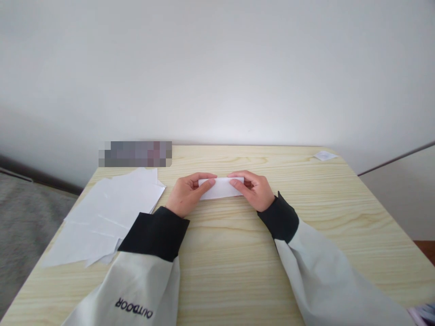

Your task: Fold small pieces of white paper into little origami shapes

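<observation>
A narrow white strip of paper (222, 189), which looks folded, is stretched level between my two hands over the middle of the table. My left hand (188, 192) pinches its left end, thumb in front and fingers behind. At the other end my right hand (253, 188) grips the strip the same way, with the thumb pressed near the top edge. Both hands are closed on the paper, and the fingers behind it are partly hidden.
Several loose white paper sheets (112, 203) overlap on the table's left side. Behind them lies a blurred-out dark object (136, 154). A small folded paper (325, 155) rests at the far right corner of the wood-grain table (231, 280). A white wall (217, 72) borders the back edge.
</observation>
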Motion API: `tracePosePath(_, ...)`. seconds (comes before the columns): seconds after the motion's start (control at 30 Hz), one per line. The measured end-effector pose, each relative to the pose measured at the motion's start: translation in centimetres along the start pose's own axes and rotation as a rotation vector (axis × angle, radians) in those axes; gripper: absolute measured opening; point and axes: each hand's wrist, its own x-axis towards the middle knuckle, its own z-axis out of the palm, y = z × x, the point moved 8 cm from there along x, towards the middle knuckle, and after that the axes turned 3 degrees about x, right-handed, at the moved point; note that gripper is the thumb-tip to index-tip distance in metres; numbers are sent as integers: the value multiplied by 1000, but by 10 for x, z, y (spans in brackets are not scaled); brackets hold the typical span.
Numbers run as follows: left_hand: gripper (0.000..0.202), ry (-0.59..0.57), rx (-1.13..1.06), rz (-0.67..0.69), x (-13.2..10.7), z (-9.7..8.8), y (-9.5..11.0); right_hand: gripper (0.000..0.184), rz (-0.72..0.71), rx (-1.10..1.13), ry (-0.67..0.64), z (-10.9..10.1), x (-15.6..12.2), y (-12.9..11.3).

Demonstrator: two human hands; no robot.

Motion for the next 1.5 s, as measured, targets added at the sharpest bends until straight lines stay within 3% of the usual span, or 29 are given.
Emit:
tracePosePath(1.27, 39, 0, 28, -51, -4, 0, 9, 20, 2, 19, -15, 1, 0, -1)
tracePosePath(1.5, 36, 3, 56, -66, -5, 1, 8, 16, -49, -100, 43, -5, 0, -8)
